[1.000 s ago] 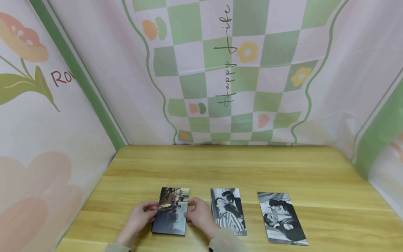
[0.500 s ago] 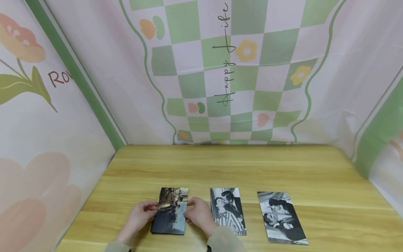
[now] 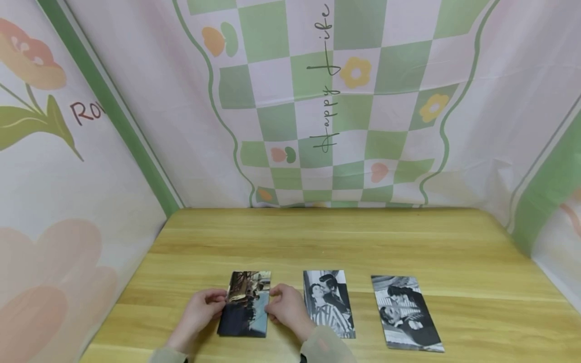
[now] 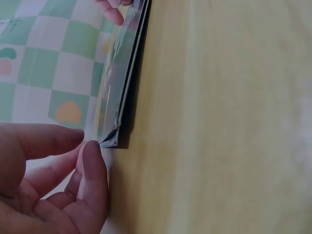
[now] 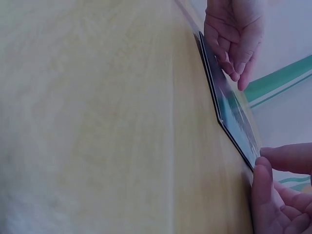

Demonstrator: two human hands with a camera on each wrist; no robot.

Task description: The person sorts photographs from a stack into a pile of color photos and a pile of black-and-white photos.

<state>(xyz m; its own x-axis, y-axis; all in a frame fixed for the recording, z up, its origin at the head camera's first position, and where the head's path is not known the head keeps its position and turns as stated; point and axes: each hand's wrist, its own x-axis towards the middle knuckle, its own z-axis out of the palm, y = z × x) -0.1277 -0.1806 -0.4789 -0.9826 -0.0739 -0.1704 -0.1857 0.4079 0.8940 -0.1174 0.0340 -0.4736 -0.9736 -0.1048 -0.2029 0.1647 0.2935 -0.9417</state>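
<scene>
A colour photo (image 3: pixel 247 308) lies upright in the head view, on top of at least one more; the left wrist view shows the dark layered edges of the stack (image 4: pixel 127 83) just over the table. My left hand (image 3: pixel 202 310) pinches its left edge between thumb and fingers. On the opposite side, the thumb and index finger of my right hand (image 3: pixel 289 308) pinch the right edge. Close up in the right wrist view, the right fingertips (image 5: pixel 263 158) meet at the rim of the stack. The other fingers of both hands are bent.
Beside my right hand lies a black-and-white photo (image 3: pixel 328 305), its lower corner partly covered by the sleeve. A second black-and-white photo (image 3: pixel 407 313) lies slightly turned farther right. Behind the wooden table (image 3: pixel 317 237) hangs a green-and-white checked cloth (image 3: pixel 313 121).
The lower edge of the colour photo has shifted very slightly. Both hands keep their hold at its sides, and the two other photos stay where they were.
</scene>
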